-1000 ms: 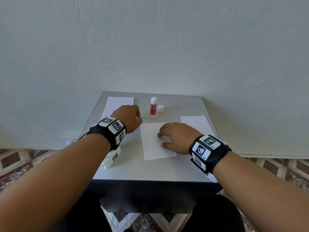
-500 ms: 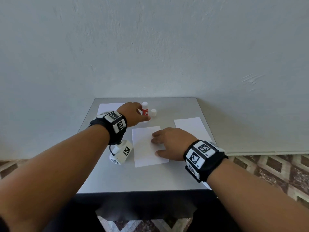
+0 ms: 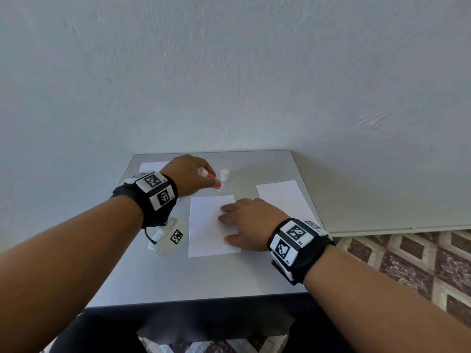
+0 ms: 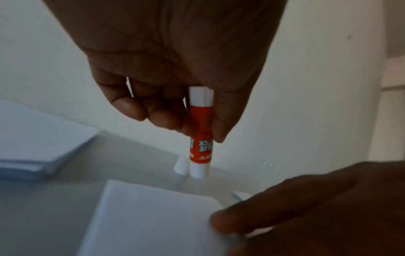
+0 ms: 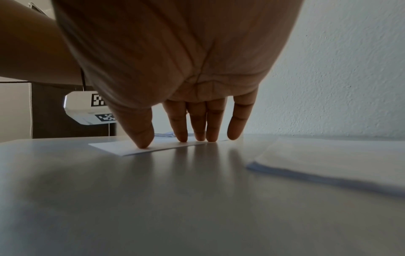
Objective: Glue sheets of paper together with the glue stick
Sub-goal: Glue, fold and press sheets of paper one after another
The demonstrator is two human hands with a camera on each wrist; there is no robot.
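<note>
My left hand grips the red and white glue stick, uncapped, tilted with its tip down just beyond the far edge of the middle paper sheet. In the left wrist view the glue stick is pinched between thumb and fingers above that sheet. My right hand lies flat on the sheet's right side, its straight fingers pressing the paper onto the grey table.
The white cap stands on the table behind the sheet. A paper stack lies at the right, another stack at the far left. A plain wall rises right behind the table.
My left hand reached from the left stack to the standing glue stick, took hold of it and tipped it over toward the middle sheet. The right hand stayed pressing the sheet.
</note>
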